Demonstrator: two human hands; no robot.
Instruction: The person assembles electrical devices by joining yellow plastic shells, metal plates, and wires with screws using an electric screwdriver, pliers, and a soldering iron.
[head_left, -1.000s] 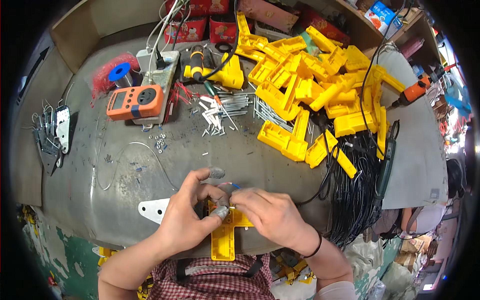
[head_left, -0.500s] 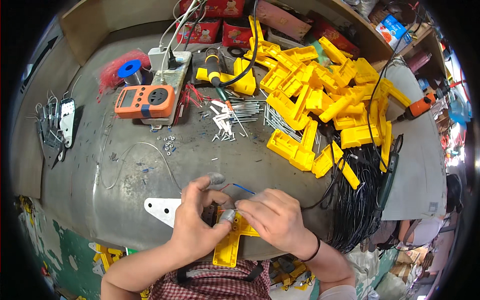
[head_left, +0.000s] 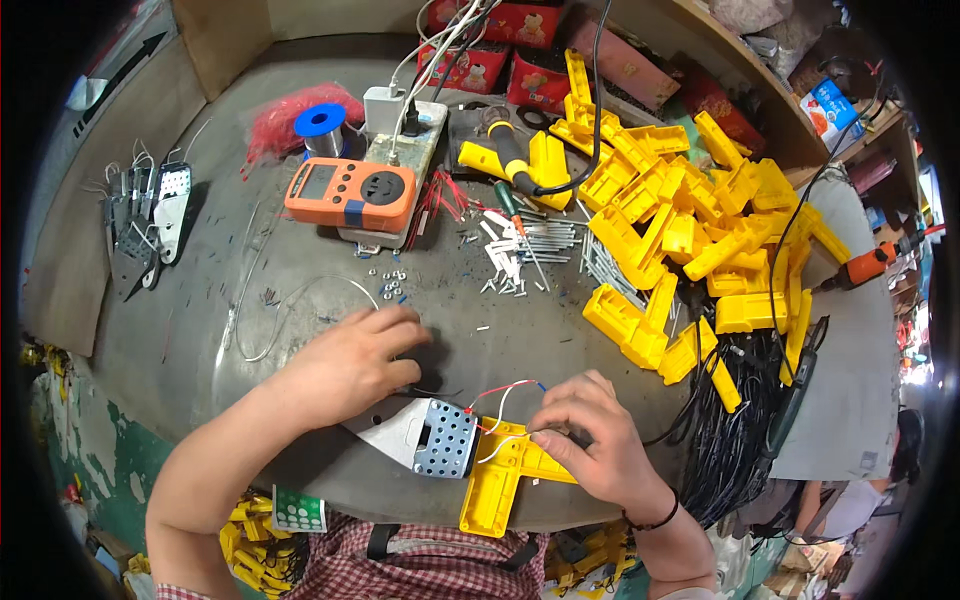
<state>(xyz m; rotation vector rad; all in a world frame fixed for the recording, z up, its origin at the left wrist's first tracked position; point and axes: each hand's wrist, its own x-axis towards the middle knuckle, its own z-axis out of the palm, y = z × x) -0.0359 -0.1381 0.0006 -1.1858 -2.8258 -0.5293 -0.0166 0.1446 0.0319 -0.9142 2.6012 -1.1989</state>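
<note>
A yellow plastic housing [head_left: 490,497] with an angled side arm lies at the table's near edge. Against it rests a perforated metal plate [head_left: 445,440] joined to a white pointed blade [head_left: 388,432]. Red and white wires [head_left: 503,392] loop out of the plate's end, one with a blue tip. My right hand [head_left: 592,440] is over the side arm, thumb and finger pinched on the white wire. My left hand [head_left: 355,365] hovers above the table just beyond the blade, fingers bent and apart, with nothing visible in them; its fingertips are partly hidden.
Small nuts [head_left: 392,285] and screws are scattered farther out. Behind them stand an orange meter [head_left: 350,193], a power strip [head_left: 412,155] and a solder spool [head_left: 322,135]. Yellow housings [head_left: 690,210] pile up at right, above black cables [head_left: 715,430]. Metal parts [head_left: 140,220] lie at far left.
My left hand has let go of the work and moved left and away, uncovering the perforated plate. My right hand stays near the wires. The whole view has shifted somewhat.
</note>
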